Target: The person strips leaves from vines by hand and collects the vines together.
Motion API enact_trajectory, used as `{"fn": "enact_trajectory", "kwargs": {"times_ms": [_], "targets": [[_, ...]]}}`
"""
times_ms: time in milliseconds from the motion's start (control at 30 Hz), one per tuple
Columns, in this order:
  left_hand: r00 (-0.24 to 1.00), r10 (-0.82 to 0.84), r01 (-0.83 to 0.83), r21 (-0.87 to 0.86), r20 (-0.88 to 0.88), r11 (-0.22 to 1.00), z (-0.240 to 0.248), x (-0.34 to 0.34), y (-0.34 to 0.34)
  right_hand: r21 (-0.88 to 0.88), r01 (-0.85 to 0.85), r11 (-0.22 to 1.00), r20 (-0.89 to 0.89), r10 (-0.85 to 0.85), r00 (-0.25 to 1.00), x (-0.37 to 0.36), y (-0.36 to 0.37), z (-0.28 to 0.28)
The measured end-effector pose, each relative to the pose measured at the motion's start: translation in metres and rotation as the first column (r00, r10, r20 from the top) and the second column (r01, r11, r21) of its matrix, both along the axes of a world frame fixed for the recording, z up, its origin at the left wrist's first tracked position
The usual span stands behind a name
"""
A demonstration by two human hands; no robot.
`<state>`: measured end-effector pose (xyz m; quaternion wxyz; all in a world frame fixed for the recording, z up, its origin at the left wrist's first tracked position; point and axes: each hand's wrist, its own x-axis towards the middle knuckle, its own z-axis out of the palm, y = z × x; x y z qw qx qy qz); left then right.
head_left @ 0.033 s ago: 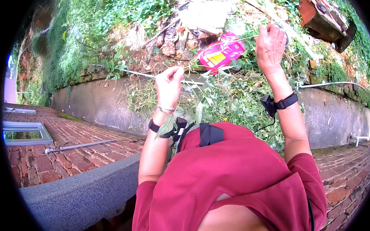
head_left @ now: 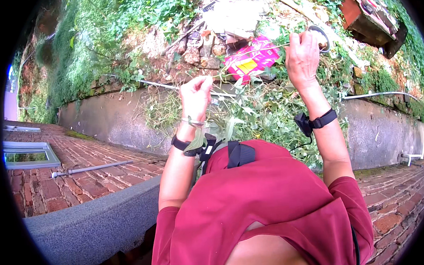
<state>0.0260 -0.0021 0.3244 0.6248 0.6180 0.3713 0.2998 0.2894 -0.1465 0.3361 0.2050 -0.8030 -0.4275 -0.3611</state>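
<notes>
— Head view, left side first: left hand [head_left: 195, 96] raised in front of the leafy cuttings [head_left: 263, 116], grip clenched on a thin pale stem [head_left: 229, 92] running off to the right. Black wrist strap [head_left: 182, 145] just below, with a green leaf caught against it.

— And the right?

— Right hand [head_left: 302, 57] held higher and further right, grip clenched around the handle loop of a pair of garden scissors [head_left: 321, 37]; blades hidden behind the fingers. Black wrist strap [head_left: 321, 120] there too, with a small dark unit and a thin cable hanging down.

— Where exactly does the stem sit?

— Between the two hands, crossing in front of a pink and yellow package [head_left: 254, 61] lying in the rubble on the bank. Can't tell whether the far end reaches the scissors.

— Anything else around?

— Grey concrete wall [head_left: 109, 119] under the overgrown bank, red brick paving [head_left: 59, 177] to the left with a grey pipe [head_left: 89, 169] lying on it, rusty red box [head_left: 366, 15] tipped up at top right. Red shirt [head_left: 266, 205] filling the lower middle.
</notes>
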Motion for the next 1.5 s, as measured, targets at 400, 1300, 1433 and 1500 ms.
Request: {"fn": "enact_trajectory", "kwargs": {"times_ms": [400, 1300, 1433, 1500], "targets": [[0.975, -0.104, 0.197, 0.534, -0.199, 0.822, -0.021, 0.022, -0.043, 0.667, -0.248, 0.702, -0.672, 0.423, -0.608, -0.073, 0.015, -0.089], [0.988, -0.134, 0.154, -0.365, 0.080, 0.918, -0.025, 0.018, -0.016, 0.540, -0.231, 0.809, -0.803, 0.577, 0.145, -0.018, -0.013, -0.048], [0.973, -0.214, 0.232, -0.343, 0.089, 0.910, -0.017, 0.034, -0.012, 0.445, -0.278, 0.851, -0.895, 0.414, -0.165, -0.050, -0.001, -0.054], [0.967, -0.253, 0.254, -0.212, 0.034, 0.944, -0.018, 0.038, -0.010, 0.516, -0.405, 0.755, -0.853, 0.413, -0.318, -0.042, -0.005, -0.053]]}}
